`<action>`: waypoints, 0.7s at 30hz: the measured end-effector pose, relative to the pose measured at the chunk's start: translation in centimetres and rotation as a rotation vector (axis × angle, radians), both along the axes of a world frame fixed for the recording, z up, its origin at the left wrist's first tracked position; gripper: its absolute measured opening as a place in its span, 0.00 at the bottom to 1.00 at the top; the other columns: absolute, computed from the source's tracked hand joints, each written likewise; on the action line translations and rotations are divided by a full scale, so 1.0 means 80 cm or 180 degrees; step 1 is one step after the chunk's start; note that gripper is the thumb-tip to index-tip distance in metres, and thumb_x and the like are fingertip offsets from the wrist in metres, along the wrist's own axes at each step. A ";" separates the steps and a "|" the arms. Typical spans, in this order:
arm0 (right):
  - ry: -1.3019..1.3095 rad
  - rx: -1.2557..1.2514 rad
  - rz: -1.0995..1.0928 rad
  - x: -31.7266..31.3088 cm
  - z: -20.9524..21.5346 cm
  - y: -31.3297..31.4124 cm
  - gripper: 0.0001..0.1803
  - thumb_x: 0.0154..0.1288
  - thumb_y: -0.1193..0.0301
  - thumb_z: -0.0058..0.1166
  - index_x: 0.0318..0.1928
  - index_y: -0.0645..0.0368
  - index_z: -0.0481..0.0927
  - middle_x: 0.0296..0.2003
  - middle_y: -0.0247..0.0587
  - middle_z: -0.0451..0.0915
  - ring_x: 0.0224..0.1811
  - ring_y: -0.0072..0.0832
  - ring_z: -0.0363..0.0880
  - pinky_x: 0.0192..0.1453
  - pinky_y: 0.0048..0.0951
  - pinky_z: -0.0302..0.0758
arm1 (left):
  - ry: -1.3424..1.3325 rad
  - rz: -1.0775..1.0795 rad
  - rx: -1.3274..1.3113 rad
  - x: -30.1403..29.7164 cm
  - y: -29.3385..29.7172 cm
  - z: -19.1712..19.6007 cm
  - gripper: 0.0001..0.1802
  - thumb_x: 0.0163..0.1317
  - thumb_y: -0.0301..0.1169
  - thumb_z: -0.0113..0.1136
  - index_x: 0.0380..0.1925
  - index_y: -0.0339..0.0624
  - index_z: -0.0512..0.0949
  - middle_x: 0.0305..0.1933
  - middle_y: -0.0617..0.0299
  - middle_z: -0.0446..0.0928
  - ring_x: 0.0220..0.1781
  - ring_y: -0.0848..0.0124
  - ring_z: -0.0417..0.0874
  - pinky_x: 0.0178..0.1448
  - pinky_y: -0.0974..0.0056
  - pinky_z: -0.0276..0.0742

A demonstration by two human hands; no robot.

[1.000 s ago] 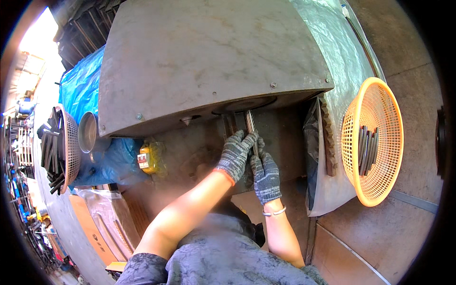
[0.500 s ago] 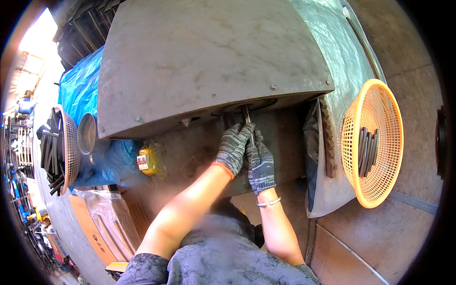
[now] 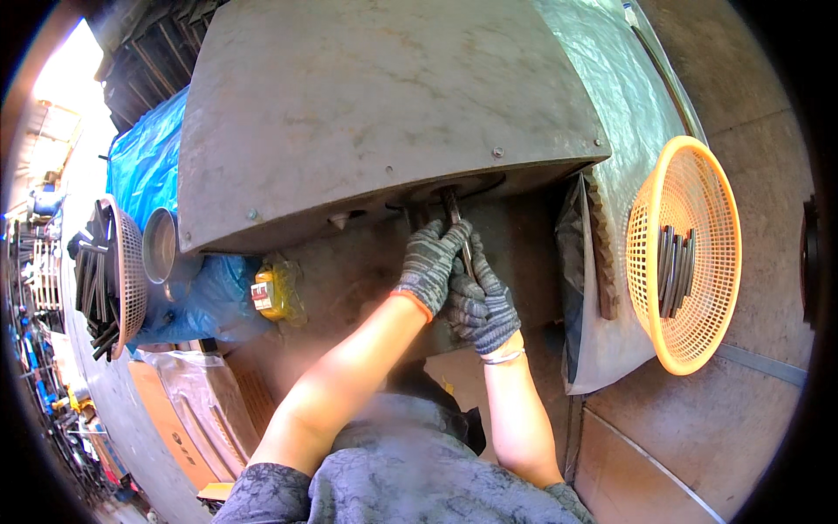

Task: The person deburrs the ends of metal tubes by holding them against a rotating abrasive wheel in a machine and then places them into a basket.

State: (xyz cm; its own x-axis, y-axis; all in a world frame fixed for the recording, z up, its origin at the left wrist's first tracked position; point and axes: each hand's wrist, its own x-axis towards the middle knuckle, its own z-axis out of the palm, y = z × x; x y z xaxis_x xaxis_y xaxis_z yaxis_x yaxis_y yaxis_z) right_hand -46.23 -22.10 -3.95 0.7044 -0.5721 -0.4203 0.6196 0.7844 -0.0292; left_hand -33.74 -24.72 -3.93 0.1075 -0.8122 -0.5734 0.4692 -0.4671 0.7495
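Note:
A slim, shiny metal rod (image 3: 453,208) runs from my hands up to a dark round opening under the front edge of a big grey metal machine cover (image 3: 384,96). My left hand (image 3: 429,262), in a dark grey knit glove with an orange cuff, is closed round the rod close below that opening. Lower down, my right hand (image 3: 482,306), gloved the same way, grips the rod's near end with its fingers curled. The rod's far end is hidden inside the machine.
On the right stands an orange plastic basket (image 3: 656,327) with several short dark metal rods (image 3: 676,271). A pale basket (image 3: 133,275) heaped with dark rods is at the left, beside a round metal bowl (image 3: 161,246). A yellow bottle (image 3: 272,293) in plastic sits below the machine's left side.
My right hand has turned at the wrist, and its fingers, stretched along the rod before, are now curled. The rod leans a little more. My left hand stays nearly in place.

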 end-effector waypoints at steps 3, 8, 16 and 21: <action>0.0335 -0.0028 0.0180 -0.026 -0.005 0.039 0.20 0.71 0.50 0.46 0.47 0.52 0.77 0.17 0.24 0.66 0.11 0.16 0.58 0.14 0.19 0.58 | 0.1289 0.0265 -0.0283 0.001 0.029 -0.001 0.11 0.67 0.32 0.56 0.45 0.38 0.75 0.40 0.54 0.80 0.43 0.64 0.81 0.51 0.62 0.78; 0.2423 -0.1352 0.0093 -0.023 0.033 0.086 0.19 0.66 0.57 0.57 0.44 0.57 0.71 0.24 0.32 0.72 0.18 0.20 0.69 0.20 0.18 0.64 | 0.0961 0.0115 -0.0513 0.011 0.068 0.043 0.15 0.66 0.27 0.55 0.52 0.36 0.73 0.46 0.53 0.79 0.46 0.65 0.81 0.52 0.62 0.79; 0.2638 -0.1950 0.0247 0.012 0.067 0.114 0.12 0.66 0.70 0.56 0.45 0.60 0.70 0.25 0.37 0.75 0.20 0.22 0.73 0.22 0.21 0.69 | 0.0825 0.0393 -0.0848 0.049 0.112 0.088 0.17 0.64 0.24 0.57 0.53 0.35 0.74 0.46 0.57 0.81 0.47 0.71 0.81 0.54 0.66 0.77; 0.2947 -0.2737 -0.0096 0.057 0.061 0.137 0.12 0.66 0.69 0.57 0.45 0.60 0.70 0.28 0.35 0.75 0.25 0.20 0.74 0.26 0.20 0.70 | -0.0020 0.0435 -0.0942 0.087 0.140 0.108 0.16 0.63 0.24 0.58 0.52 0.34 0.75 0.46 0.58 0.81 0.47 0.72 0.81 0.54 0.67 0.77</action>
